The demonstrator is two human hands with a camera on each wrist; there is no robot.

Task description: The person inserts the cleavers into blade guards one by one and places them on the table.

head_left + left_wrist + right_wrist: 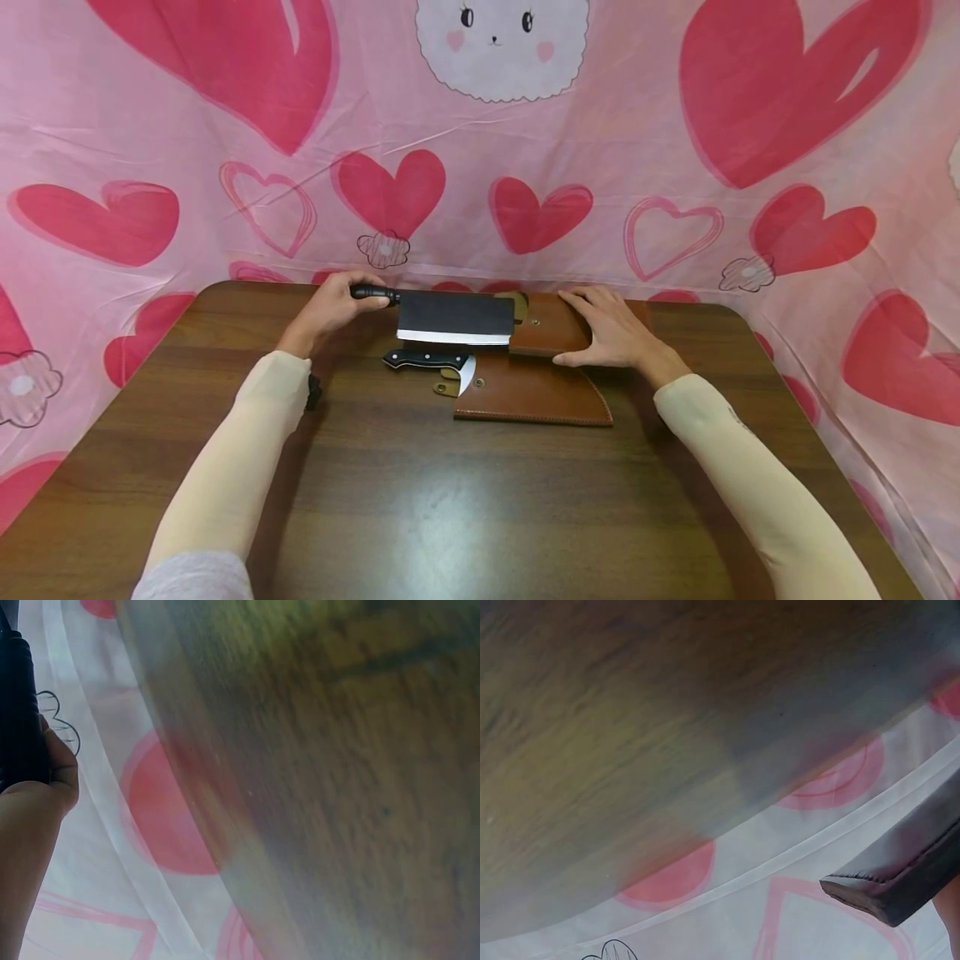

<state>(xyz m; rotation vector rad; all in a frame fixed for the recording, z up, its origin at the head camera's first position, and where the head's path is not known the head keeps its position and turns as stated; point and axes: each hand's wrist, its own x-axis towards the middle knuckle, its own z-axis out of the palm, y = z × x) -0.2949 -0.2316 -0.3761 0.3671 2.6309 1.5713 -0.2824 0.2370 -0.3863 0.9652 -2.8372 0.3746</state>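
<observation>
A cleaver with a dark blade [455, 314] and a bright lower edge lies level near the table's far side. My left hand [333, 304] pinches its black handle [367, 292], which also shows in the left wrist view. At the blade's right end is a brown leather sheath [547, 325]; whether the tip is inside cannot be told. My right hand [611, 329] grips this sheath, thumb at the lower edge and fingers at the upper. Only a corner of the sheath [907, 862] appears in the right wrist view.
Just nearer lies a second knife, its black riveted handle [423, 358] sticking out of another brown leather sheath [540, 396] with an unfastened strap [444, 388]. Both rest on a brown wooden table [420, 500]. A pink heart-print cloth [465, 133] hangs behind and beside the table.
</observation>
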